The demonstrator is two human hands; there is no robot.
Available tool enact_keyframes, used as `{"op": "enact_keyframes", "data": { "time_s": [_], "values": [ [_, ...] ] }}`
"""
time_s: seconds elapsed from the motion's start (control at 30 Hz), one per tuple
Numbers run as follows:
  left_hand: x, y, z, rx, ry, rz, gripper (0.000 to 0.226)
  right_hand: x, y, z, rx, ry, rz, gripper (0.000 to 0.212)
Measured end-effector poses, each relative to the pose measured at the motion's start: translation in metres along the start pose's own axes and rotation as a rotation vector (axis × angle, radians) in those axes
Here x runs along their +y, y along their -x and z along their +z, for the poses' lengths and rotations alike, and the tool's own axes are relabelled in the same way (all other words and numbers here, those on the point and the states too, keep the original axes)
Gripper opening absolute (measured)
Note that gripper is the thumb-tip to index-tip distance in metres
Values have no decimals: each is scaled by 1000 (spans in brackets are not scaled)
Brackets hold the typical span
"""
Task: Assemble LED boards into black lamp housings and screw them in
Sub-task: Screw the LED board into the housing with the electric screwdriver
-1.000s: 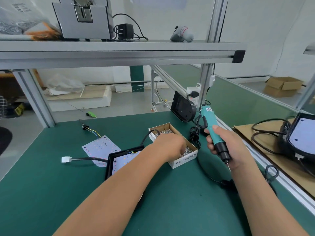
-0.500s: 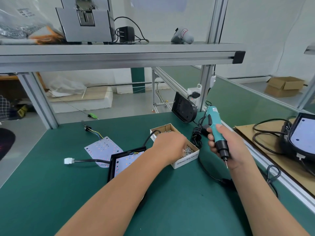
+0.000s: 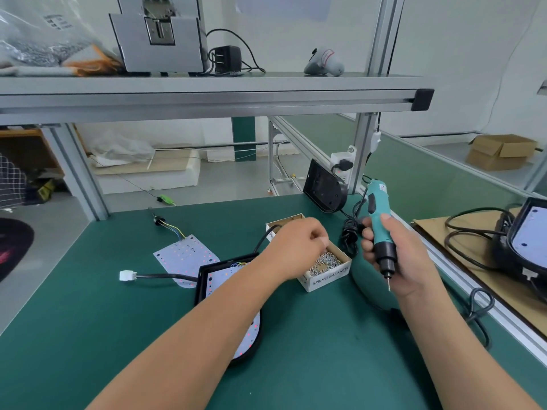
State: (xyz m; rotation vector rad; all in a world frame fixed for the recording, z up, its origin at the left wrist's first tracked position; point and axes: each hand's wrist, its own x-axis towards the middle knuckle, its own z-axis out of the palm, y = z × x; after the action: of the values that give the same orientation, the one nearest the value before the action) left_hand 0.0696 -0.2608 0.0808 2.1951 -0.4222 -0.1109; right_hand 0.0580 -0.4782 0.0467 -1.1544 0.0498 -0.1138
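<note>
A black lamp housing [image 3: 203, 279] lies on the green bench with a white LED board [image 3: 220, 278] in it; my left forearm crosses over it. My left hand [image 3: 296, 247] hovers over the cardboard box of screws [image 3: 325, 279], fingertips pinched together just above the screws [image 3: 324, 263]; the screw between them is too small to make out. My right hand [image 3: 405, 261] grips a teal electric screwdriver [image 3: 377, 208], bit pointing down, right of the box. A loose LED board [image 3: 183, 255] with coloured wires lies to the left.
Another black housing [image 3: 324, 187] leans against the post at the back. A lamp with black cables [image 3: 527, 241] sits on a cardboard sheet [image 3: 473, 261] at the right. A white connector [image 3: 128, 275] lies on the mat at the left. An aluminium shelf [image 3: 207, 96] runs overhead.
My left hand has risen slightly out of the screw box with its fingertips drawn together. The right hand with the screwdriver has drifted a little lower and nearer the box.
</note>
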Motion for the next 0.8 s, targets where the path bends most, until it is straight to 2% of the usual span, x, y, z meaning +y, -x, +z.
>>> {"op": "enact_keyframes", "data": {
  "time_s": [0.07, 0.13, 0.23, 0.4, 0.57, 0.67, 0.8],
  "values": [
    [3, 16, -10, -45, 507, -163, 17, 0, 5, 7, -6, -63, -8, 31],
    [-1, 35, -25, -103, 917, -277, 21, -1, 11, 17, -33, -140, -27, 23],
    [-20, 67, -49, -170, 1207, -355, 15, 2, 24, 37, -102, -238, -30, 19],
    [-52, 117, -74, -157, 1281, -411, 9, 7, 40, 78, -178, -386, -29, 14],
    [-72, 144, -84, -166, 1249, -396, 11, 4, 46, 121, -131, -467, -61, 44],
    [-77, 150, -85, -168, 1239, -375, 11, 2, 48, 149, -114, -495, -69, 38],
    [-80, 151, -80, -91, 1156, -349, 13, 0, 48, 177, -175, -566, -137, 21]
  ]
}}
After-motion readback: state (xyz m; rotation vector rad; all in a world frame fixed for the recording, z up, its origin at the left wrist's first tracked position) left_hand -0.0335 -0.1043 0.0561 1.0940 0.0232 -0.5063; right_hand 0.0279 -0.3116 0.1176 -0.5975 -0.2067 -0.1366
